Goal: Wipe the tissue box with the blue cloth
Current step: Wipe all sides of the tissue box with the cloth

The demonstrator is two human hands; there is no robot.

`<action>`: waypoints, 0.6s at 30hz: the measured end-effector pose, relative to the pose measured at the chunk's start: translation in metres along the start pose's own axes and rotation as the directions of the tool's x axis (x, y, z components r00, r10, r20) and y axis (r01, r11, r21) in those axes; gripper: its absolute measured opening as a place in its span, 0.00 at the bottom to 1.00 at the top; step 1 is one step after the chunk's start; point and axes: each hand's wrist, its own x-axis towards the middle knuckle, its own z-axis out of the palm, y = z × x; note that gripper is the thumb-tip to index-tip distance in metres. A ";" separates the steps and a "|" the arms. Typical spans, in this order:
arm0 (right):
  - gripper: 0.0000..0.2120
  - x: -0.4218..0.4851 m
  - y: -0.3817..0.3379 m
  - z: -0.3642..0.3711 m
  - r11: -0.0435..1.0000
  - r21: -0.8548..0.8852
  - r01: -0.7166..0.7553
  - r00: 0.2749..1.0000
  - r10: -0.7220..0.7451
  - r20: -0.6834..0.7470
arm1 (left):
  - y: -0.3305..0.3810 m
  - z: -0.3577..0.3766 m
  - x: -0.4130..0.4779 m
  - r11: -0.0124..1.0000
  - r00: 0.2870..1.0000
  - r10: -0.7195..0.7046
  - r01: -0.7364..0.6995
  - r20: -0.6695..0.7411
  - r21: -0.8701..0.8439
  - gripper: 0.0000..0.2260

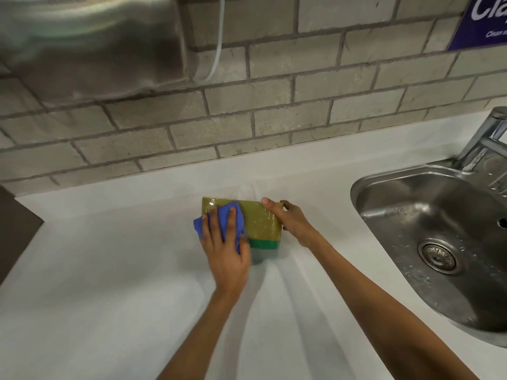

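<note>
The tissue box [260, 220] is olive-gold with a green band along its near side and a shiny plastic wrap; it stands on the white counter [109, 270]. My left hand [226, 250] presses the crumpled blue cloth [219, 218] flat against the box's left part, fingers spread over the cloth. My right hand [290, 219] grips the box's right end, thumb on the top edge, fingers around the far side. The box's left end is hidden under cloth and hand.
A steel sink [439, 229] with a drain lies at the right, its tap [485, 138] behind it. A brick-tile wall [247, 105] backs the counter. A metal dispenser [90, 45] hangs at upper left with a white cable [218, 45]. A dark object [13, 229] stands at the left edge.
</note>
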 end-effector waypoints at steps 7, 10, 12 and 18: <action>0.44 -0.003 0.003 -0.004 1.000 -0.017 0.006 0.998 -0.007 -0.060 | 0.005 0.006 0.011 0.998 0.999 0.052 -0.052 0.000 0.034 0.24; 0.46 -0.005 0.005 0.001 1.000 -0.022 0.017 0.997 -0.018 -0.077 | 0.003 0.007 0.030 0.946 0.948 -0.314 0.307 -0.055 -0.109 0.24; 0.45 -0.008 0.005 0.004 0.999 -0.012 0.031 0.995 -0.032 -0.094 | 0.007 0.008 0.036 0.892 0.897 -0.436 0.421 -0.068 -0.164 0.24; 0.50 -0.016 0.008 0.012 0.997 0.023 0.080 0.984 -0.075 -0.161 | 0.047 0.017 -0.015 0.955 0.965 -0.263 0.260 -0.004 -0.146 0.24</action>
